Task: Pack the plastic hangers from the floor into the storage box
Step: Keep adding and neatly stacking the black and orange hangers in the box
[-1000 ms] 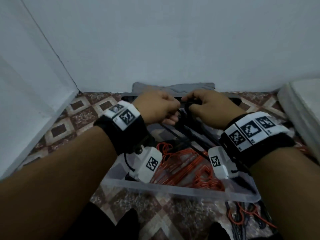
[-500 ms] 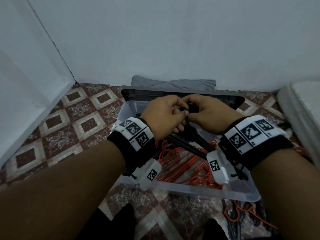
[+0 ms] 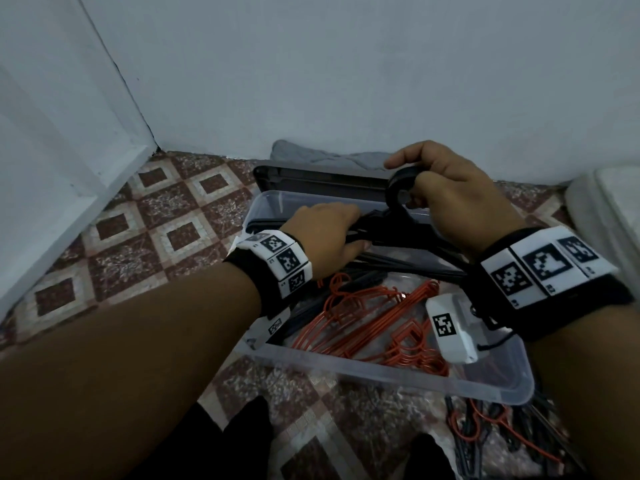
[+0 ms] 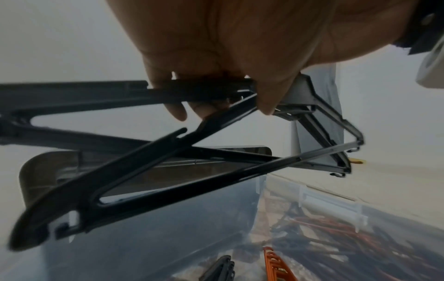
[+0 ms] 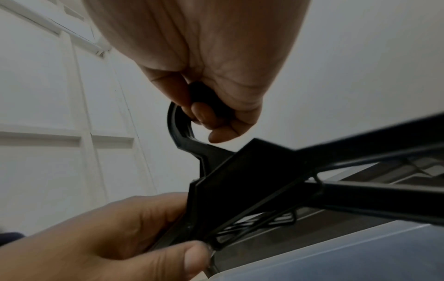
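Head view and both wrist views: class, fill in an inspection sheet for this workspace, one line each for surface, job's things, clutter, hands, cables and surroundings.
Surface: patterned tile floor.
Job's things: clear storage box on the floor, orange hangers and black ones inside; black hangers held above it; more hangers on the floor at its near right corner.
Clutter: grey cloth behind the box; dark lid at its far side.
Hands: left hand grips the hangers' arms; right hand grips the hook.
Cables: nothing seen.
Surroundings: white walls; white object at right.
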